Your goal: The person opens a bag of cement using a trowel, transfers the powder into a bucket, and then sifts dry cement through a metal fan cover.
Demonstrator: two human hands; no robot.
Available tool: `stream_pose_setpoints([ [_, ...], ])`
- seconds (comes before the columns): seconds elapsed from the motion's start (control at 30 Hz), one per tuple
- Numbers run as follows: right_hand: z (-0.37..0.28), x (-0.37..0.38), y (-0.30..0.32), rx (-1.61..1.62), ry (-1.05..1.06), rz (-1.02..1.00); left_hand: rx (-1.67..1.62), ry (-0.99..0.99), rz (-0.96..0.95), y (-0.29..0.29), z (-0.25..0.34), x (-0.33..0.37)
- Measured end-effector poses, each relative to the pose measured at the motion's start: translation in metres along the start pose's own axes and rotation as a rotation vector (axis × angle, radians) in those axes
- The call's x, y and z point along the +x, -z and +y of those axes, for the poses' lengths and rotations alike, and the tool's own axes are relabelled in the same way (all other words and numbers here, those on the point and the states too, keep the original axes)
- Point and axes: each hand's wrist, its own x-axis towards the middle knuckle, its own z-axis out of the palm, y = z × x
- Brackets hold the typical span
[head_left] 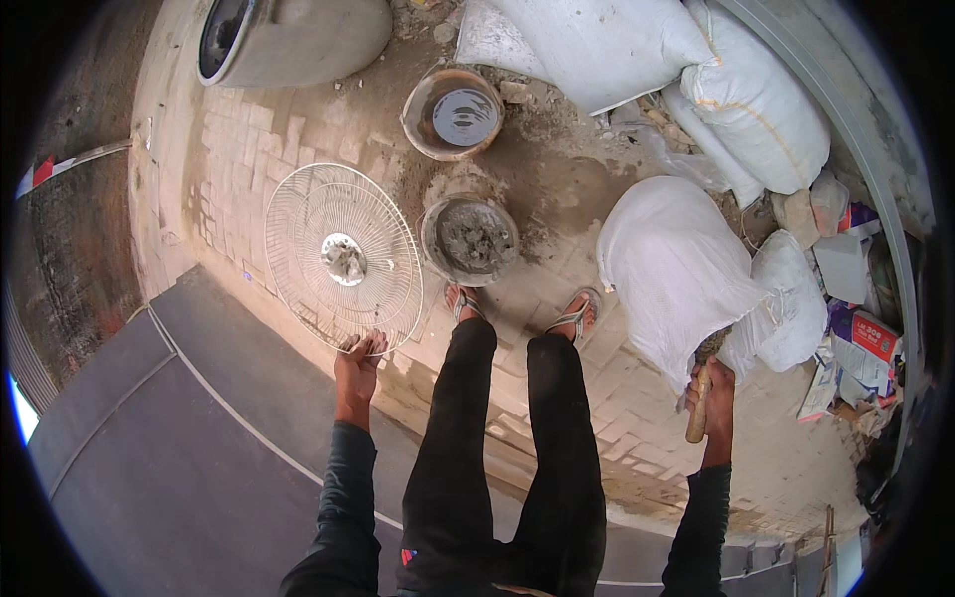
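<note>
My left hand grips the near rim of a round white wire fan guard, held flat over the paved ground at my left. My right hand is closed on the wooden handle of a tool; its head is hidden behind a white sack at my right. My legs in dark trousers and my sandalled feet stand between the two hands. Just ahead of my feet sits a round pan holding grey wet mortar.
A bucket with grey liquid stands farther ahead. Several filled white sacks pile up at the far right. Boxes and packets lie by the right wall. A large grey vessel lies at the top left. A dark road runs at lower left.
</note>
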Motion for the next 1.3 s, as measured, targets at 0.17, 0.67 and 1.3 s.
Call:
stream_pose_setpoints([
  [0.17, -0.005, -0.002, 0.005, -0.014, -0.015, -0.083, -0.137, 0.065, 0.168, 0.045, -0.045, -0.059],
  [0.67, 0.002, 0.005, 0.009, -0.125, 0.032, -0.08, -0.383, 0.156, 0.243, 0.075, -0.094, -0.106],
  [1.3, 0.009, -0.001, -0.008, -0.136, 0.087, 0.014, -0.29, 0.112, 0.222, 0.074, -0.112, -0.077],
])
